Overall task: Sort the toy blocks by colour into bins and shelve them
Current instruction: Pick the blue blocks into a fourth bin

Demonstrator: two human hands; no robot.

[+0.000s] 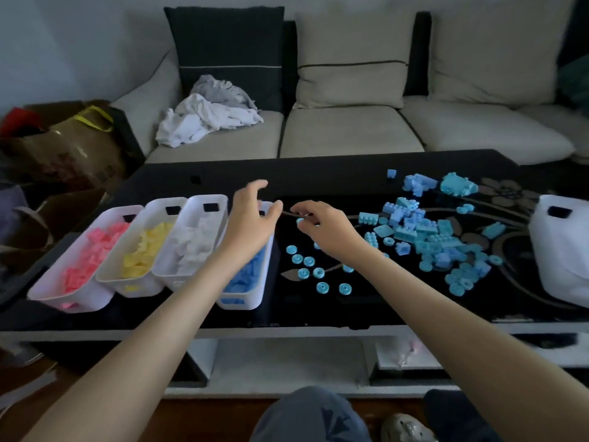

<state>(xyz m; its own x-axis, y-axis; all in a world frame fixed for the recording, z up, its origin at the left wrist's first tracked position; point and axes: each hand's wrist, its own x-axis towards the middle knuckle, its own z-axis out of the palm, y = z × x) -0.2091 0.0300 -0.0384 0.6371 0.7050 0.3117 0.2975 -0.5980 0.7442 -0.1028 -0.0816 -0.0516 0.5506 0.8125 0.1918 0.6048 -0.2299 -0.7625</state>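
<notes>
Knee [312,416] below; L grip [250,223] wide over blue bin [242,306], R grip [331,229] (hold unclear) over pale-blue discs [322,287].

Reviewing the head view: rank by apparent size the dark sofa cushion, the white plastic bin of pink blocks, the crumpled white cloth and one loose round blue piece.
1. dark sofa cushion
2. white plastic bin of pink blocks
3. crumpled white cloth
4. loose round blue piece
The cushion is also farthest, so its rank is safe.

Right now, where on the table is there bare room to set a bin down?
Free: the far strip of the table behind the four bins, toward the sofa; and the near edge between the blue bin and the right forearm. Crowded: the blue block pile and the round pieces mid-table.
</notes>
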